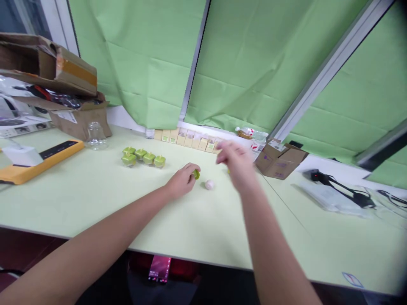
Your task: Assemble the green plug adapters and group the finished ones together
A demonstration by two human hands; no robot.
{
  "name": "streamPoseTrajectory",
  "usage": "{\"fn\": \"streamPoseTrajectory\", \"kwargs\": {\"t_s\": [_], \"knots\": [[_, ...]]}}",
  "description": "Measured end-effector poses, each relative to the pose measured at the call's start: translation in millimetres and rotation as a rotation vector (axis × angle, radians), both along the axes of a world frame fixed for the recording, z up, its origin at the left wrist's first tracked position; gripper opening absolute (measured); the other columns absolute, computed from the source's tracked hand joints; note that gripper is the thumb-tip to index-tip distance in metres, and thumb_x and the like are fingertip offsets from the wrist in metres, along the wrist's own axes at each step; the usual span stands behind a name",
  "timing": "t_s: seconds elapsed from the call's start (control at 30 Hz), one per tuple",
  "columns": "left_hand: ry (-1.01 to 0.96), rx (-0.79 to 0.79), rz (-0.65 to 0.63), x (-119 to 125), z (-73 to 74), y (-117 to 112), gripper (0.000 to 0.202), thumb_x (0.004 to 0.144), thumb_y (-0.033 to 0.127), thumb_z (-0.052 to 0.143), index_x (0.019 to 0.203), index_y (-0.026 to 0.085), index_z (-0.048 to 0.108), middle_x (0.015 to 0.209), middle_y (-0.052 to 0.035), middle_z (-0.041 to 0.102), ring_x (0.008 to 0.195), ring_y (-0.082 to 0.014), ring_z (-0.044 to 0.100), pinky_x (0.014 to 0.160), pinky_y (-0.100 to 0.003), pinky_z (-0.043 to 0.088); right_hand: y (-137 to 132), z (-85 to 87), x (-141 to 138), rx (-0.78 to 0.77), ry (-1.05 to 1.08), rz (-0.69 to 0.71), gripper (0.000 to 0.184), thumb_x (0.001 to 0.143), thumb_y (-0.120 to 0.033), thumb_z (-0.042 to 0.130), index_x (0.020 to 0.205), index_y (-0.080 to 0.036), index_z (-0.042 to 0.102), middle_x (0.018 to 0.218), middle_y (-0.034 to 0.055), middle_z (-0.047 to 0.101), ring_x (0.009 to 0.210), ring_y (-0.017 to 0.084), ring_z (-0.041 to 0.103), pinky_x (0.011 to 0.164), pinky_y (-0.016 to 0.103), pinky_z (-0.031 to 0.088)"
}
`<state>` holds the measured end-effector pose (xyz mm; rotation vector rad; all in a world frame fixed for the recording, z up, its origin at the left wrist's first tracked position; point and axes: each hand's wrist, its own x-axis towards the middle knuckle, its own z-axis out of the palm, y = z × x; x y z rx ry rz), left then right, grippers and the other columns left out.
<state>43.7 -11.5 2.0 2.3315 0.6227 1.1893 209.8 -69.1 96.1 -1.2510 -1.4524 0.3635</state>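
My left hand point(182, 182) is closed, its fingers round a small green piece point(196, 174) that looks like the green-topped cups nearby; most of it is hidden by the fingers. Just right of it a small pale pinkish ball point(209, 184) rests on the table. My right hand point(237, 163) is raised above the table to the right of the ball, smeared by motion, so its grip cannot be made out. Beside its wrist a bit of something yellow-green point(228, 171) peeks out. Farther left stand several small clear cups with green tops point(149, 158), grouped together.
A row of small beige boxes point(190, 139) lines the back edge. Behind lie a plastic bottle point(251, 133) and a cardboard box point(280, 159). At left are a glass jar point(96, 136), a yellow power strip point(60, 150) and stacked cartons point(76, 70). Black cables point(346, 190) lie at right.
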Motion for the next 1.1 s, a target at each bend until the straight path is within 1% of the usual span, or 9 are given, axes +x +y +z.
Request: {"fn": "streamPoseTrajectory", "kwargs": {"t_s": [0.07, 0.17, 0.27, 0.43, 0.6, 0.73, 0.83, 0.97, 1.1], "knots": [[-0.058, -0.001, 0.021, -0.2, 1.1, 2.5, 0.038, 0.08, 0.006, 0.045, 0.114, 0.019, 0.054, 0.11, -0.0082, 0.059, 0.097, -0.0193, 0.059, 0.087, -0.034, 0.049, 2.2, -24.6, -16.7, -0.008, -0.082, -0.047, 0.029, 0.088, -0.039, 0.051, 0.076, -0.018, 0.065, 0.069, 0.0017, 0.06, 0.061, 0.013, 0.052, 0.06, 0.027, 0.043], [-0.094, 0.01, 0.051, -1.4, 2.8, 6.3, 0.034, 0.08, 0.007, 0.047, 0.111, 0.018, 0.055, 0.107, -0.0083, 0.059, 0.101, -0.0204, 0.057, 0.089, -0.034, 0.049, 3.7, -60.5, -33.8, -0.002, -0.349, -0.032, 0.023, 0.088, -0.034, 0.05, 0.08, -0.02, 0.066, 0.073, 0.003, 0.063, 0.067, 0.015, 0.053, 0.067, 0.028, 0.041], [-0.072, -0.001, 0.051, -3.6, 4.4, 7.7, 0.034, 0.081, 0.009, 0.047, 0.113, 0.019, 0.054, 0.111, -0.0088, 0.058, 0.101, -0.0203, 0.058, 0.087, -0.034, 0.05, 4.6, -74.4, -36.9, 0.007, -0.413, -0.062, 0.024, 0.09, -0.031, 0.048, 0.086, -0.022, 0.069, 0.082, 0.0043, 0.067, 0.07, 0.016, 0.055, 0.071, 0.029, 0.042], [-0.039, 0.029, -0.01, -5.2, 6.0, 0.1, 0.053, 0.079, 0.007, 0.048, 0.131, 0.019, 0.048, 0.127, -0.011, 0.054, 0.112, -0.0215, 0.057, 0.092, -0.034, 0.052, 8.3, -78.9, -34.9, -0.076, -0.253, -0.144, 0.025, 0.087, -0.033, 0.051, 0.083, -0.022, 0.073, 0.082, 0.0039, 0.068, 0.065, 0.015, 0.057, 0.07, 0.028, 0.045], [0.011, 0.084, -0.048, -2.4, 3.4, -7.4, 0.063, 0.079, 0.005, 0.047, 0.14, 0.022, 0.044, 0.14, -0.0086, 0.05, 0.124, -0.0228, 0.053, 0.104, -0.037, 0.048, 10.5, -86.0, -32.8, -0.213, 0.198, -0.106, 0.025, 0.08, -0.042, 0.056, 0.079, -0.02, 0.068, 0.082, 0.0034, 0.069, 0.068, 0.016, 0.06, 0.06, 0.027, 0.049], [0.005, 0.052, -0.003, -1.1, 1.0, -2.5, 0.059, 0.083, 0.007, 0.044, 0.141, 0.021, 0.046, 0.135, -0.0083, 0.059, 0.117, -0.0226, 0.059, 0.101, -0.038, 0.049, 7.7, -81.5, -30.3, -0.291, 0.46, -0.066, 0.025, 0.069, -0.041, 0.065, 0.076, -0.018, 0.068, 0.081, 0.0033, 0.068, 0.075, 0.018, 0.06, 0.058, 0.026, 0.051], [-0.026, 0.009, 0.014, -1.9, 1.2, 4.5, 0.051, 0.086, 0.009, 0.043, 0.135, 0.019, 0.054, 0.129, -0.0077, 0.064, 0.112, -0.0214, 0.063, 0.098, -0.036, 0.051, 6.1, -76.5, -30.5, -0.326, 0.55, -0.022, 0.024, 0.064, -0.037, 0.069, 0.077, -0.017, 0.07, 0.083, 0.0028, 0.068, 0.077, 0.017, 0.059, 0.06, 0.026, 0.051], [-0.055, 0.002, -0.016, -4.7, 3.9, 7.0, 0.046, 0.086, 0.009, 0.043, 0.128, 0.019, 0.06, 0.126, -0.0065, 0.065, 0.111, -0.0201, 0.064, 0.098, -0.035, 0.051, 6.8, -74.2, -30.0, -0.357, 0.555, -0.016, 0.022, 0.06, -0.032, 0.07, 0.075, -0.017, 0.07, 0.079, 0.0016, 0.066, 0.073, 0.014, 0.057, 0.058, 0.024, 0.047], [-0.072, -0.01, -0.093, -6.3, 7.7, -1.7, 0.054, 0.08, 0.006, 0.049, 0.132, 0.02, 0.055, 0.129, -0.0085, 0.061, 0.11, -0.0206, 0.063, 0.091, -0.033, 0.055, 7.4, -74.2, -27.8, -0.378, 0.577, -0.012, 0.02, 0.058, -0.033, 0.071, 0.065, -0.016, 0.064, 0.064, -0.0013, 0.058, 0.06, 0.01, 0.049, 0.054, 0.023, 0.042]]}}
